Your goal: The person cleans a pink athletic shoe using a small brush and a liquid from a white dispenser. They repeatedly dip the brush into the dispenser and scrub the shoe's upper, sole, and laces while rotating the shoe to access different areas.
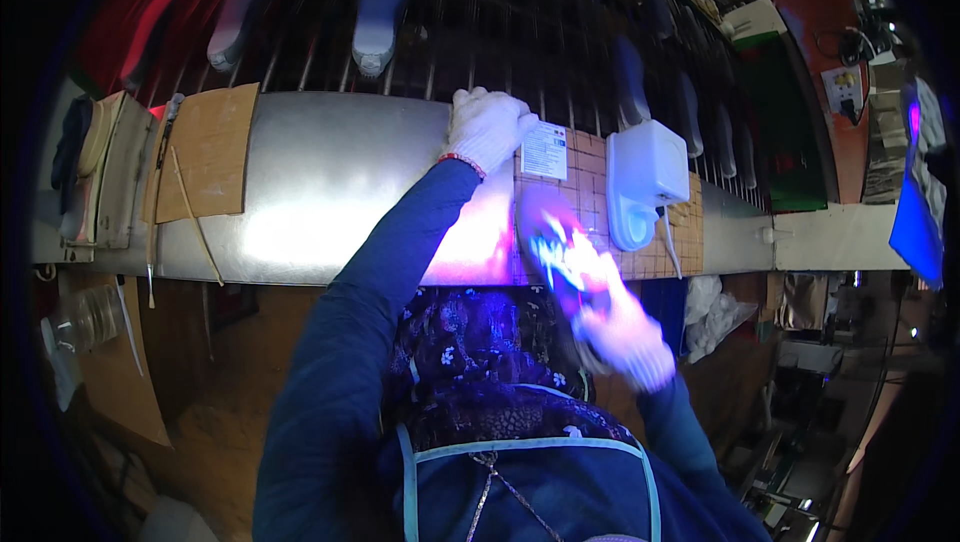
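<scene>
My left hand (487, 130), in a white knitted glove, is at the far edge of the metal work surface (345, 157). Its fingers are curled, and whatever may be in them is hidden. Close to my body, my right hand (625, 337), also gloved, grips a shoe sole (541, 214) by its near end. The sole slants away from me over the table's front edge. Blue-white glare and motion blur wash out part of the sole and the glove. A printed white card (544, 150) lies just right of my left hand.
Beyond the table, several soles, one pale grey (375, 37), lie on a rack of metal rods (470, 32). A white plastic container (648, 167) stands on a lined brown board (590, 157) at right. Cardboard (208, 147) and a thin stick (195, 212) lie at left.
</scene>
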Demonstrator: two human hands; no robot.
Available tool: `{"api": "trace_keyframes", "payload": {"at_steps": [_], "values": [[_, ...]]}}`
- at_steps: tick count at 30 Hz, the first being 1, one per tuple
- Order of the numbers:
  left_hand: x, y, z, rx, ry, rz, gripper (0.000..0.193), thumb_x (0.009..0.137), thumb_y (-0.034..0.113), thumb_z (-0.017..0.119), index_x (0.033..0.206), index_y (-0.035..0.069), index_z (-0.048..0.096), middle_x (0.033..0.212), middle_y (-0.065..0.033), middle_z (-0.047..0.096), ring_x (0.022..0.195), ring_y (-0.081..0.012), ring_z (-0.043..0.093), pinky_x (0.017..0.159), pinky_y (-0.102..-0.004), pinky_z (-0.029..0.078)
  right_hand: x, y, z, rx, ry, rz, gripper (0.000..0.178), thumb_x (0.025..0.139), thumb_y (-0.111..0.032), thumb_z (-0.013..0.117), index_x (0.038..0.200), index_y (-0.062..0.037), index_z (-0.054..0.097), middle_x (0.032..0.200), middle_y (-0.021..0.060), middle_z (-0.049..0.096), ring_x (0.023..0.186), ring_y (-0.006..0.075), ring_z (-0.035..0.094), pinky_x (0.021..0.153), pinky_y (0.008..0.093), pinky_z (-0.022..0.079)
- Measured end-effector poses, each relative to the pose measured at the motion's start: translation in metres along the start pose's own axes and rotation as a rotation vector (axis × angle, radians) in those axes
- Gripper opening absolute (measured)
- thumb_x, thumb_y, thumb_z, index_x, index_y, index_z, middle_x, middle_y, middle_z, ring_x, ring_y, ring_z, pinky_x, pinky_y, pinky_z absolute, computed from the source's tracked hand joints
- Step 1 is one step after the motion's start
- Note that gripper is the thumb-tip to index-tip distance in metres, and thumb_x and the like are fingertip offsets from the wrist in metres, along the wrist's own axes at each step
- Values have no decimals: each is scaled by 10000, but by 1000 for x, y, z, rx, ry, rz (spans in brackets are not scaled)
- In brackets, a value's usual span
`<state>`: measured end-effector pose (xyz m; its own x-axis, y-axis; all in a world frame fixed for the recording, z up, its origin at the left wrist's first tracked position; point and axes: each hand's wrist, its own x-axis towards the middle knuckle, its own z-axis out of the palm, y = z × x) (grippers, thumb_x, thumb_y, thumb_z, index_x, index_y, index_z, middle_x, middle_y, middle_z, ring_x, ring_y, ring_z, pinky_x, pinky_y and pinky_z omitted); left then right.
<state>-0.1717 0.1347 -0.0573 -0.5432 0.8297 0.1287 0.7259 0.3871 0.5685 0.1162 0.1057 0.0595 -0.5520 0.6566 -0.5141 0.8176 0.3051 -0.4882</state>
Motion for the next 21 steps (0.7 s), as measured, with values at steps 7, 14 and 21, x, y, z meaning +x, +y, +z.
{"api": "trace_keyframes", "payload": {"at_steps": [7, 14, 21], "values": [[0, 1, -3, -16, -6, 21, 322, 973, 410, 604, 1056, 177, 811, 995, -56, 764, 1016, -271, 650, 946, -472, 402, -18, 6, -2, -43, -31, 19, 723, 808, -268, 687, 1460, -114, 416, 1068, 206, 696, 1032, 344, 712, 872, 423, 545], [2, 0, -6, -37, -13, 5, 323, 969, 408, 613, 1056, 170, 813, 1008, -72, 768, 1019, -277, 656, 955, -474, 398, -23, 2, 13, 97, -35, 52, 618, 820, -177, 683, 1385, -87, 450, 1035, 127, 669, 961, 251, 675, 845, 361, 544], [2, 1, -1, -46, -7, 14, 335, 968, 415, 619, 1070, 159, 809, 1014, -79, 771, 1046, -288, 658, 987, -486, 390, -50, -10, 18, -145, 47, 185, 593, 831, -279, 719, 1355, -154, 472, 1095, 171, 707, 1006, 384, 709, 836, 454, 553]]}}
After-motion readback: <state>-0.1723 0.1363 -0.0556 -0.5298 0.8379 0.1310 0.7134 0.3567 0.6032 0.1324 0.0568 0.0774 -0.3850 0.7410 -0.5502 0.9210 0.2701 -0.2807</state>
